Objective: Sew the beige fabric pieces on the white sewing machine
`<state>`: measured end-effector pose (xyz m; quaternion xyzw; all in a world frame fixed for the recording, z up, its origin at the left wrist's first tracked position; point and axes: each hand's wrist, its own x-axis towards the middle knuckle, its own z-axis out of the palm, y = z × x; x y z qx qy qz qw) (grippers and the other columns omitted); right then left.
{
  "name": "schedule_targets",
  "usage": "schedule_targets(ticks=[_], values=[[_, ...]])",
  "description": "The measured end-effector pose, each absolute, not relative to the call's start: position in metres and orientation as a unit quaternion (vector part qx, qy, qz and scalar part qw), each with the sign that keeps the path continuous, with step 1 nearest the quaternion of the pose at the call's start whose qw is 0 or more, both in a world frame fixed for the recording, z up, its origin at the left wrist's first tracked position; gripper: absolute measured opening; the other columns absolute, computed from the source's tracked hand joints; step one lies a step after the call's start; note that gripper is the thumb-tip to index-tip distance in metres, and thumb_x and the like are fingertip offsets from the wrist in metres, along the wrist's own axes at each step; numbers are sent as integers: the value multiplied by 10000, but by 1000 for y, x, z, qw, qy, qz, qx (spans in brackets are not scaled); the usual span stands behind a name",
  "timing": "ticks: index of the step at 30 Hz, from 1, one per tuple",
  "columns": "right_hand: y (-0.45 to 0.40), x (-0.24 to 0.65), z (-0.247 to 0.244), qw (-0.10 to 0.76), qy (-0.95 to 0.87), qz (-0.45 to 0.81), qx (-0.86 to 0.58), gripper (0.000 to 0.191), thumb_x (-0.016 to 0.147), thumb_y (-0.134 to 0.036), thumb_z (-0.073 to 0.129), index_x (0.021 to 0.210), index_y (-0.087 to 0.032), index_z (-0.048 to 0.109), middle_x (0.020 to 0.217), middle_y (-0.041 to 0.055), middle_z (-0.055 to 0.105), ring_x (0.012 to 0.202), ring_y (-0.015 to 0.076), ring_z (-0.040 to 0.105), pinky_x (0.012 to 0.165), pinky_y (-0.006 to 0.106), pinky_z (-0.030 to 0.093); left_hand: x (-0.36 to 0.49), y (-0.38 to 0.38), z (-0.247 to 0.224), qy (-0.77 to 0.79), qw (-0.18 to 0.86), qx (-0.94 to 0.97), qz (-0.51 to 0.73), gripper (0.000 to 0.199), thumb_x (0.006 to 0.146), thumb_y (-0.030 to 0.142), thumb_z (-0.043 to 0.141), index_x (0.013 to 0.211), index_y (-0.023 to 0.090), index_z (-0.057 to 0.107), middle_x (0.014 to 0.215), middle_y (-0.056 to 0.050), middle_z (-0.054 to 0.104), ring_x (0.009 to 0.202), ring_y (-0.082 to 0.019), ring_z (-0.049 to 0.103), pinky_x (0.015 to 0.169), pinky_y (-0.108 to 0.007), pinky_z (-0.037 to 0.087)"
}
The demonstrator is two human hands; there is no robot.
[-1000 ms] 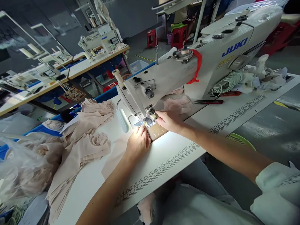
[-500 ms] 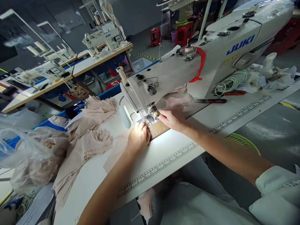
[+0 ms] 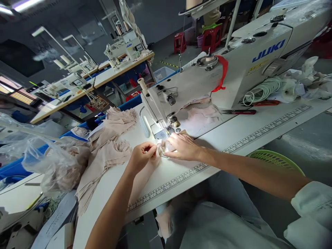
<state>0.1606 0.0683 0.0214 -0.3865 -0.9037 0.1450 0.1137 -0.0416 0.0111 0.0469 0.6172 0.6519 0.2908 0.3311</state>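
Note:
In the head view my left hand (image 3: 142, 157) pinches a thin beige fabric piece (image 3: 146, 171) between thumb and fingers, and part of that piece lies over the table in front. My right hand (image 3: 184, 147) is beside it, thumb and fingers closed on the bunched part of the same fabric, whose details are partly hidden. Both hands are just in front of the needle area of a white sewing machine (image 3: 192, 79). Its metal needle plate (image 3: 161, 135) shows under bright light. More light pink fabric (image 3: 202, 114) lies beneath the machine's arm.
Stacked beige fabric pieces (image 3: 103, 155) lie on the left, beside a clear plastic bag (image 3: 62, 166). Thread snips (image 3: 240, 112) and a coil of pale cord (image 3: 261, 90) are at the right. A printed ruler (image 3: 181, 176) runs along the table's front edge. A green basket (image 3: 277, 160) is below.
My right hand has left the knob by the needle and come down to the fabric. My left hand has drawn back from the needle, bringing fabric toward me. The view has shifted slightly.

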Motion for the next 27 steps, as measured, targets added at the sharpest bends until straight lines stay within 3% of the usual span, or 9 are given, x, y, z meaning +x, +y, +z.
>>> schedule_targets(ticks=[3,6,8,11,14,18,23,25,27], values=[[65,143,25,123,-881,184,-418,475,881,-533,701,1152,-145,661,1174,132,678,952,243,647,723,314,434,-34,-8,59,630,386,587,331,358,817,522,668,724,178,692,664,-21,637,649,-164,596,644,-294,524],[67,131,24,172,-868,229,-406,240,931,-273,622,1144,-177,678,1187,92,715,983,214,672,747,290,440,-33,-26,66,625,364,588,363,354,806,520,706,727,175,705,772,-42,665,718,-161,606,654,-277,521],[70,133,21,224,-859,258,-380,190,931,-160,557,1054,-183,700,1081,62,749,925,185,682,748,273,439,-41,-35,65,630,360,555,407,352,813,526,700,768,177,677,788,-34,661,726,-153,601,654,-267,519],[74,149,17,286,-844,313,-327,175,936,-187,558,1058,-167,681,806,17,736,755,165,668,723,273,455,-63,-47,55,657,383,475,443,391,855,589,628,817,202,585,589,46,524,518,-110,472,509,-233,425],[78,169,12,288,-856,328,-276,136,967,-246,546,1015,-173,651,648,-26,664,639,154,622,730,290,461,-81,-59,42,695,382,493,358,397,870,609,580,815,216,559,518,76,441,441,-104,375,452,-230,304],[77,178,6,218,-914,164,-301,254,999,-243,488,782,-191,608,717,50,657,656,177,585,642,310,376,-87,-69,31,761,208,586,185,276,913,433,555,740,219,578,635,28,587,592,-144,531,580,-255,369],[74,175,4,176,-909,21,-378,274,1023,-244,425,907,-163,661,918,153,682,751,236,597,615,350,310,-105,-57,29,757,-97,638,107,99,926,257,581,933,216,671,980,-89,736,958,-265,666,774,-350,490],[76,177,3,168,-899,14,-404,283,1022,-254,416,933,-154,666,949,153,679,731,231,590,611,350,306,-119,-48,29,734,-168,652,89,185,908,170,565,1037,201,695,1132,-135,743,1093,-311,654,860,-409,501],[79,182,0,173,-894,23,-413,290,1013,-238,405,924,-152,667,949,141,674,703,216,576,612,346,315,-132,-40,26,724,-184,660,77,241,899,118,543,1051,205,710,1159,-134,754,1122,-316,657,898,-432,498]])
